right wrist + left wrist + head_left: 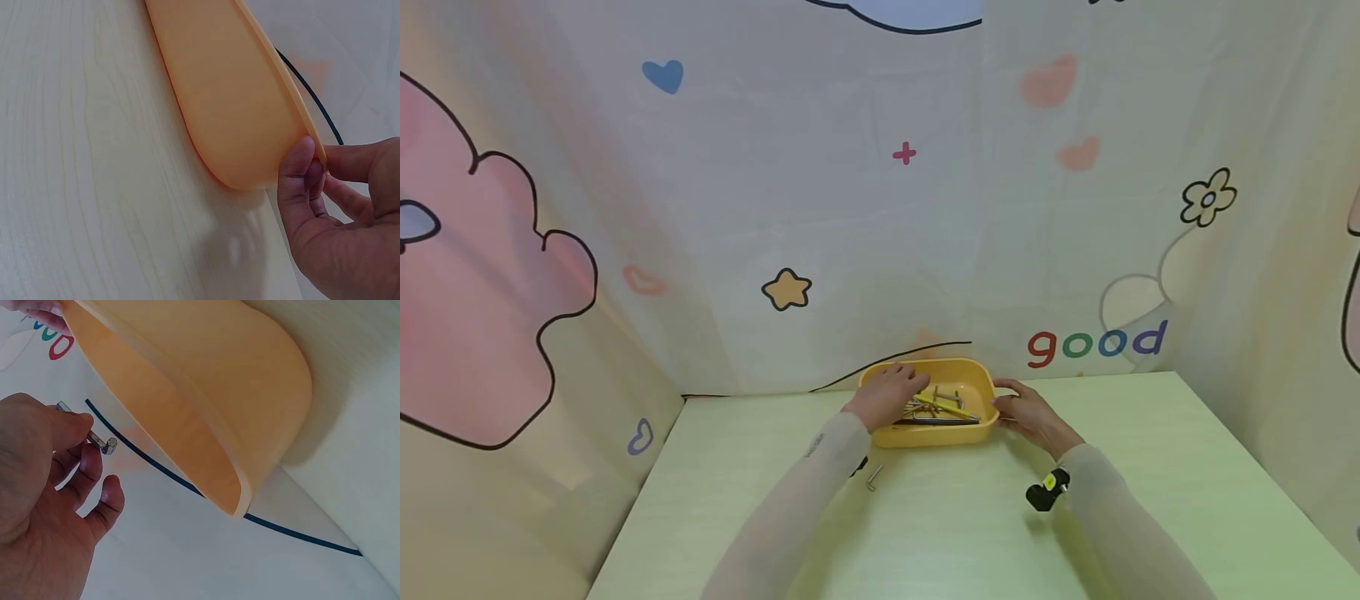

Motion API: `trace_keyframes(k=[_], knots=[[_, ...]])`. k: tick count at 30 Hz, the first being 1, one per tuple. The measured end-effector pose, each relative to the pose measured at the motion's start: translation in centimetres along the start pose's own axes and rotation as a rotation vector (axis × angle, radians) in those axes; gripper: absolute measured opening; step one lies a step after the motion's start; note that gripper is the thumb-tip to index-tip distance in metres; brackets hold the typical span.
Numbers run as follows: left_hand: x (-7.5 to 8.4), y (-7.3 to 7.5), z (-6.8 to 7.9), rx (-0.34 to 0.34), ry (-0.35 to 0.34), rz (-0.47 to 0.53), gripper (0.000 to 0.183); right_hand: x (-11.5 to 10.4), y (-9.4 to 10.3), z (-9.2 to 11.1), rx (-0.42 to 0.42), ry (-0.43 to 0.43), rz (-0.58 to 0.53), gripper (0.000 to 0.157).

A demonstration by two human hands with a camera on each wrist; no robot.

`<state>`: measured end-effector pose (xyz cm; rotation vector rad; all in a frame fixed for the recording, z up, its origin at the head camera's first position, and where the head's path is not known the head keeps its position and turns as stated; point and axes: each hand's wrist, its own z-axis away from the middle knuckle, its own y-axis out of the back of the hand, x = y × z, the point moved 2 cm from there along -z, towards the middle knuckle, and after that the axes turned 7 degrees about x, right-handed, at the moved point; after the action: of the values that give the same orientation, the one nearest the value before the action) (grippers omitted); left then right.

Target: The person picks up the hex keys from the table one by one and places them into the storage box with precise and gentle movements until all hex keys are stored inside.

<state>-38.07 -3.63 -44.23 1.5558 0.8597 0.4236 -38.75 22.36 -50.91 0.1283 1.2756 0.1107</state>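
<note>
My left hand is raised over the left part of a yellow plastic basin. In the left wrist view it pinches a small metal hex key between thumb and fingers, with the bent end sticking out. At the basin's right end, my right hand grips the rim, thumb and fingers on either side of it, as the right wrist view shows. Inside the basin lie several metal pieces, a yellow stick-shaped thing and a long black one. My left hand hides some of the contents.
Another L-shaped hex key lies on the pale wooden table, in front of the basin near my left forearm. Directly behind the basin hangs a printed cloth wall. Black wrist gear hangs below my right sleeve.
</note>
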Motion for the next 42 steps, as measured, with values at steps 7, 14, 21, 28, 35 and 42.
trace_keyframes(k=[7,14,21,28,35,42], knots=[[0.0,-0.7,-1.4,-0.042,0.017,0.036,0.029,-0.1,0.0,0.0,0.008,-0.013,0.001,0.055],[-0.3,-0.6,-2.1,-0.09,0.078,0.096,0.025,-0.1,0.0,0.0,0.008,-0.013,0.002,0.055],[-0.4,-0.8,-2.3,-0.103,0.116,0.119,0.025,-0.1,-0.1,-0.1,0.006,-0.002,0.007,0.054],[-0.2,-1.3,-2.5,-0.102,0.127,0.116,0.035,0.0,-0.1,-0.1,0.001,0.0,-0.005,0.054],[0.1,-1.2,-2.1,-0.09,0.098,0.103,0.039,0.3,-0.1,-0.1,-0.004,0.015,-0.014,0.053],[0.4,-0.8,-1.9,-0.03,0.075,0.108,0.041,0.0,0.0,0.0,-0.004,0.002,-0.025,0.054]])
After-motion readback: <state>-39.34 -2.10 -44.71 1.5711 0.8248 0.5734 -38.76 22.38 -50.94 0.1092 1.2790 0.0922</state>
